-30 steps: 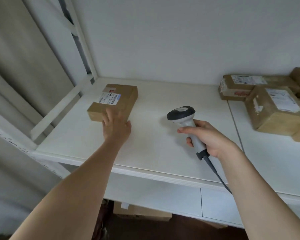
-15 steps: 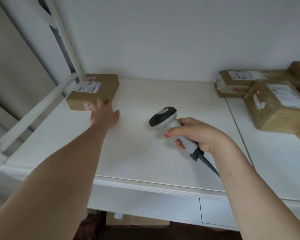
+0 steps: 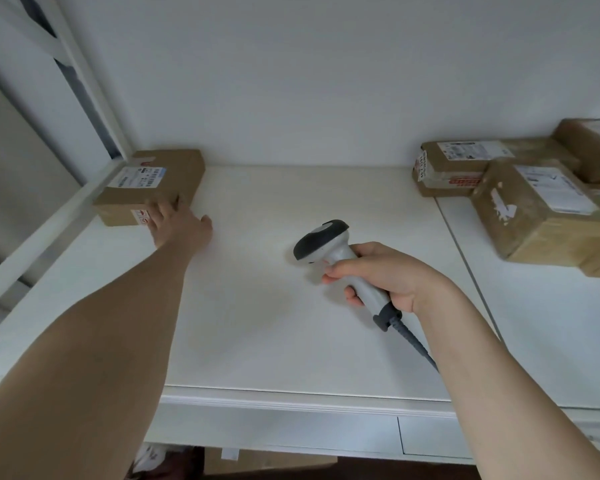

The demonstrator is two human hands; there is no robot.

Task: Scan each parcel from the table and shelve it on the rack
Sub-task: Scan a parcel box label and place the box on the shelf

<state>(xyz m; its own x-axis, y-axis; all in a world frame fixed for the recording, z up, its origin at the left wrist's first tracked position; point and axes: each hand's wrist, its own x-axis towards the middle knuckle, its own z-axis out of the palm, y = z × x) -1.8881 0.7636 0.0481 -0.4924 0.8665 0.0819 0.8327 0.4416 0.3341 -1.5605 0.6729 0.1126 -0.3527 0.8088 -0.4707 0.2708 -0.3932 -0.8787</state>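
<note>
A small brown cardboard parcel with a white label lies in the back left corner of the white rack shelf. My left hand reaches out flat, its straight fingers pressing against the parcel's near right corner. My right hand grips the handle of a grey barcode scanner above the middle of the shelf. The scanner's dark head points left and its cable trails down past my wrist.
Several brown labelled parcels are stacked at the right on the adjoining shelf board. A white rack post and side rail bound the left. A box sits on the level below.
My left hand has pushed the parcel back and left into the shelf corner. The scanner in my right hand has stayed about mid-shelf.
</note>
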